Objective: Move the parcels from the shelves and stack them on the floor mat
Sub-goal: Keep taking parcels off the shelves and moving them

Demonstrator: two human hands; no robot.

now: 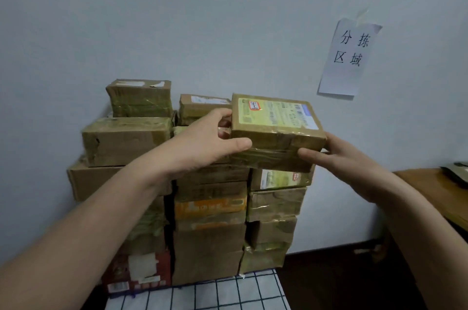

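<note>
Brown cardboard bound in clear tape, the parcel (276, 130) sits between both hands at the top of the right-hand column of the stack (210, 246), which stands on the checked mat (202, 294) against the wall. Its long axis runs left to right across the view, its label faces up, and it tilts slightly toward the camera. The left hand (202, 140) grips the left short end, with the thumb lying along the lower front edge and the fingers curled round the far side. The right hand (336, 155) holds the lower right corner, with the thumb pressed on the front face and the fingers tucked behind and mostly hidden. Each hand is at its own end, so neither is nearer than the other. Directly below lies a box with a green label (278, 179), and the parcel's underside looks to be on it or just above it. I cannot tell whether the two touch. The parcel overhangs that box a little on the right, and its left end comes close to the smaller boxes at the top of the middle column. Judging by the task, the coming move is to settle it flat, so it should go straight down and perhaps slightly left, with the fingers slipped out last from behind.
</note>
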